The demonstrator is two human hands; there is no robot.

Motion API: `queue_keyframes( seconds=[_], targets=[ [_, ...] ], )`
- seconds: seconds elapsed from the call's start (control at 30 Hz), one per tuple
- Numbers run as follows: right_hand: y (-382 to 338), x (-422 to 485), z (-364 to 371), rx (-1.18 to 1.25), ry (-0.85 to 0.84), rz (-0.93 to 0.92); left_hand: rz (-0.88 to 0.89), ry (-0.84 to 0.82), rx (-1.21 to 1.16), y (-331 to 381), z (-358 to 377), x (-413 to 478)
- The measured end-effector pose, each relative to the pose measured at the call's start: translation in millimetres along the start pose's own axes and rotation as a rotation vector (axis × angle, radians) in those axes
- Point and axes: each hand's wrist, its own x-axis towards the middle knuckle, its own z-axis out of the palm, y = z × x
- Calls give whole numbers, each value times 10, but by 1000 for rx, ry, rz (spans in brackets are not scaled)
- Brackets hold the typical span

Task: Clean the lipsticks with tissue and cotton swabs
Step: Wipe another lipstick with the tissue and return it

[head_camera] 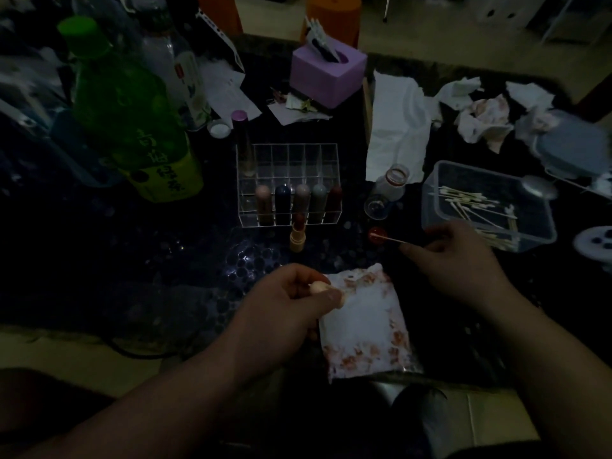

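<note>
My left hand (pixel 291 294) curls round a small pale lipstick cap (pixel 86 287) and pinches the edge of a stained tissue (pixel 362 326) lying at the table's near edge. My right hand (pixel 453 256) pinches a cotton swab (pixel 390 239), whose tip sits in a small red cap (pixel 377 235). An uncapped red lipstick (pixel 297 235) stands upright in front of the clear organizer (pixel 288 160). Several capped lipsticks (pixel 301 202) fill the organizer's front row.
A clear tub of cotton swabs (pixel 486 207) sits right of my right hand. A small open bottle (pixel 392 182) stands beside the organizer. Crumpled tissues (pixel 480 117) lie far right, a purple tissue box (pixel 328 72) at the back, and a green bottle (pixel 132 117) on the left.
</note>
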Motion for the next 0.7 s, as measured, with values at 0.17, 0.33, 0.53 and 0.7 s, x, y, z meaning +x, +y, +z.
queue_keyframes(
  seconds=[0.17,0.33,0.53,0.7],
  targets=[
    [-98,-3,125,30,12,-68,-1,25,-25,1,-15,7],
    [-191,6,184,76,83,-125,-31,12,-85,2,-23,-5],
    [-271,-4,311,221,126,-203,-104,-1,-235,72,-72,2],
    [-258,1,343,202,123,-223,-140,24,-299,84,-117,25]
  ],
)
